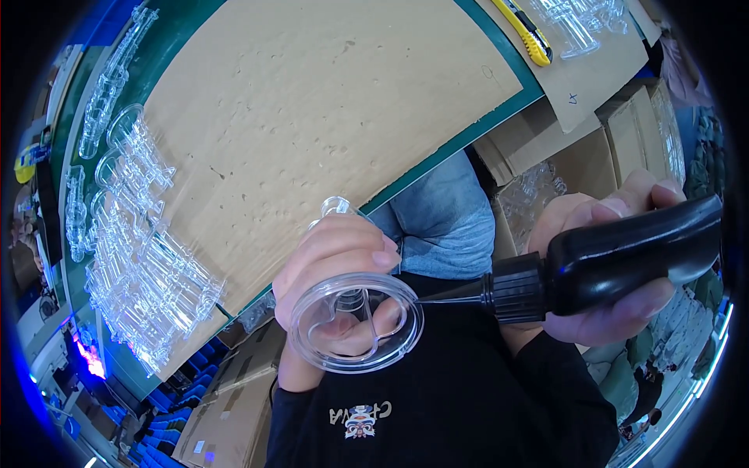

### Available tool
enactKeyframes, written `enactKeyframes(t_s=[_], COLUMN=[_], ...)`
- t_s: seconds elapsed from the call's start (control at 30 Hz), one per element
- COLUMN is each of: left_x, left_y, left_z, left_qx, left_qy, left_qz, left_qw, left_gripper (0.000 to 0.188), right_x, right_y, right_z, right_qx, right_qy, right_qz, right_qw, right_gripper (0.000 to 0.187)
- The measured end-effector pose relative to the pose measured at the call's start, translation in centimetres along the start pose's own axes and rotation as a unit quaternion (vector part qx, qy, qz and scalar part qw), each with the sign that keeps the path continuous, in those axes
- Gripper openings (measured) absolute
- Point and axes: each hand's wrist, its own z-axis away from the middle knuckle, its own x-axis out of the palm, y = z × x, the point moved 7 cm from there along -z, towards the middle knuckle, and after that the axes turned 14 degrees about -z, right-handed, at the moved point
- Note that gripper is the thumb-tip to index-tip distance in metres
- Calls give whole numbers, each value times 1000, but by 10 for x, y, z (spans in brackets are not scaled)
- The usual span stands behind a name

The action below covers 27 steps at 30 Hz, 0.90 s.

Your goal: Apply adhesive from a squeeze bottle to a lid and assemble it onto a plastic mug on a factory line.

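Observation:
My left hand [331, 253] is closed round the stem of a clear plastic part [359, 364]. Its wide round rim faces up toward me, and fingers show through the transparent disc. The narrow end of the part sticks out above my knuckles. In my right hand [573, 331] a black squeeze bottle [616, 253] lies on its side, fingers and thumb wrapped round the body. A thin needle nozzle runs from its ribbed cap to the right edge of the clear rim. Whether the tip touches the rim or any liquid is coming out, I cannot tell.
Brown cardboard [312, 93] covers the green table [476, 129]. Several similar clear parts [152, 281] are heaped at its left. A yellow utility knife [527, 35] and more clear pieces [573, 23] lie at the far right. Open cardboard boxes [585, 156] stand beside the table.

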Motion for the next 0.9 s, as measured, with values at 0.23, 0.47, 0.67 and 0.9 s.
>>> enactKeyframes(t_s=[0.23,0.47,0.67,0.9], left_x=[-1,-2,-3,-3], left_y=[-1,-3,-1,-4], left_z=[0,1,-1,-1], left_qx=[-8,-3,-17,-62], left_qy=[7,15,2,-8], left_qz=[-5,-7,-14,54], left_qw=[1000,1000,1000,997], left_gripper=[30,31,33,36], right_x=[11,13,15,8], right_y=[11,18,13,12], right_z=[-3,-11,-7,-7], right_qx=[5,10,14,-1], right_qy=[-3,-6,-8,44], right_qz=[7,14,19,16], right_qw=[1000,1000,1000,999], right_gripper=[61,61,62,61])
